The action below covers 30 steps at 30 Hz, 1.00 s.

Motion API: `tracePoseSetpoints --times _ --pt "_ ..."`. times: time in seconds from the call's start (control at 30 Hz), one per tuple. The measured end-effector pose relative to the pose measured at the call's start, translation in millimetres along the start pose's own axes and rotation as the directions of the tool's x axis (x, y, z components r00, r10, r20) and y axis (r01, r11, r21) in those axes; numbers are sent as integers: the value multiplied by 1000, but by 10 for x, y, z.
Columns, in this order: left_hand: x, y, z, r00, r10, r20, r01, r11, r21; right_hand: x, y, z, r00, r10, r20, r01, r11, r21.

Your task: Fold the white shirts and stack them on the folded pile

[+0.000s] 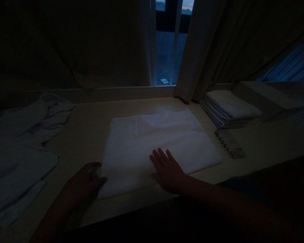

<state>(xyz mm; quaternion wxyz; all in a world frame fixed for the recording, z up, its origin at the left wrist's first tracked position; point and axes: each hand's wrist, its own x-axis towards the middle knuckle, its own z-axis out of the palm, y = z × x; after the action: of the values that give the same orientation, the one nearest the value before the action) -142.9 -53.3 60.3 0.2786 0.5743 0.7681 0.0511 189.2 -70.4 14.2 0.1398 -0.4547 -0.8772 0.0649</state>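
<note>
A white cloth, towel-like in texture, (pixel 147 145) lies spread on the pale wooden surface (pixel 88 121), with soft wrinkles toward its far right part. My right hand (pixel 168 170) rests palm down on the cloth's near middle, fingers stretched out. Beside the cloth's near left edge is my left hand (pixel 87 182), its thumb and fingers apart and curved, the thumb reaching over the near left corner. Nothing shows between the left fingers, though the dim light hides detail.
Folded white cloths (pixel 229 104) are stacked at the back right, beside a box-like object (pixel 268 98). A blurred-out item (pixel 229 143) lies before the stack. Loose pale cloths (pixel 20 152) cover the left side. Curtains (pixel 205 44) hang behind; the surface's front edge (pixel 131 212) runs near me.
</note>
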Motion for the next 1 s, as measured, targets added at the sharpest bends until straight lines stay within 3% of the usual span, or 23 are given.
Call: tracePoseSetpoints --times 0.07,0.13,0.17,0.23,0.3,0.37,0.47,0.73,1.0 --pt "-122 268 89 970 35 -241 -26 999 37 5 4 20 1000 18 15 -18 1000 -9" --pt "-257 572 327 900 209 -383 -190 978 88 7 -2 30 1000 21 22 -21 1000 -21" --pt "-314 712 492 850 368 -377 -339 930 143 7 -4 30 1000 18 22 -17 1000 -26" --pt "-387 926 856 677 686 -268 -611 726 316 5 1 23 1000 6 27 -5 1000 -31" --pt "-399 1030 1178 597 779 -194 -654 612 445 2 18 13 999 -15 35 16 999 -33" --pt "-367 1040 1389 597 785 -165 -627 585 515 -6 41 9 998 -34 44 35 999 -34" --pt "-298 990 1500 635 755 -162 -583 606 542 -27 80 16 998 -43 44 45 998 -36" --pt "-298 1040 1488 678 718 -158 -547 636 545 -128 286 -116 998 45 39 -44 999 -26" --pt "-305 1083 1468 707 692 -146 -542 663 517 -450 769 -295 979 203 12 -201 976 -85"
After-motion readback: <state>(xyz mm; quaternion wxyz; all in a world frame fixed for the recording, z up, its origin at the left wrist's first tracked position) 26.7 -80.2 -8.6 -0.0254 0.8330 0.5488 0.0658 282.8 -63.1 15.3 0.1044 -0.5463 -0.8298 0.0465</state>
